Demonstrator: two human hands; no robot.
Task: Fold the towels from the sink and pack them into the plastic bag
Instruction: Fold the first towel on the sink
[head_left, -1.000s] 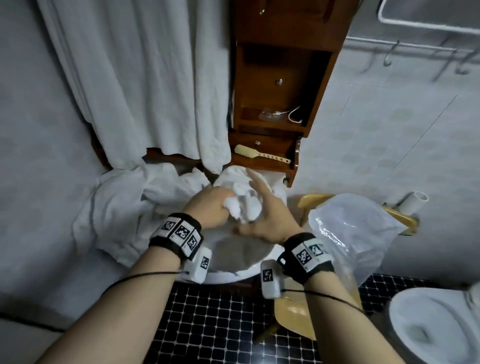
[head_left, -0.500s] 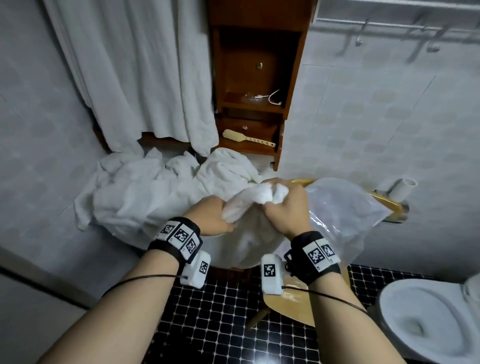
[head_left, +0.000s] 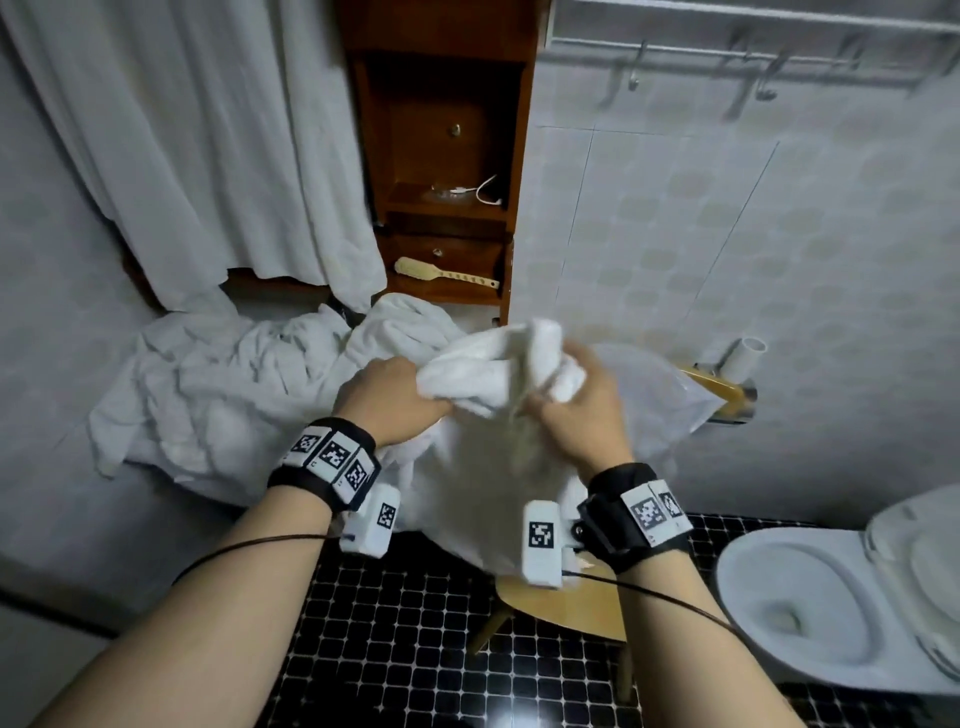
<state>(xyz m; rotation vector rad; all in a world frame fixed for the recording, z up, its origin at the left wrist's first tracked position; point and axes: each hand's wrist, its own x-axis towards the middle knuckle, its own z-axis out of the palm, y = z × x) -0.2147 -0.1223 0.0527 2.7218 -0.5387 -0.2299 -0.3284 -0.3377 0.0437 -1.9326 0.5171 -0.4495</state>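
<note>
Rising clear of the heap since half a second back, the towel (head_left: 483, 374) is now hanging between both hands, its loose tail trailing down past my wrists. My left grip (head_left: 384, 400) is curling round the bunched edge at the towel's 9 o'clock side. My right grip (head_left: 576, 415) is clutching a wad of it at 3 o'clock, thumb over the folds. The remaining towels (head_left: 218, 395) are lying crumpled over the sink at 9 o'clock of my hands, hiding the basin. The plastic bag (head_left: 649, 384) is sitting just behind my right grip at about 2 o'clock, seemingly on the wooden chair (head_left: 566, 603). I am judging the cloth soft, light and floppy, not slippery: it is sagging wherever I am not holding it. I am thinking the best hold is two neighbouring corners, drawn apart until one edge is running taut, but they are buried in the bunch and I cannot tell where.
</note>
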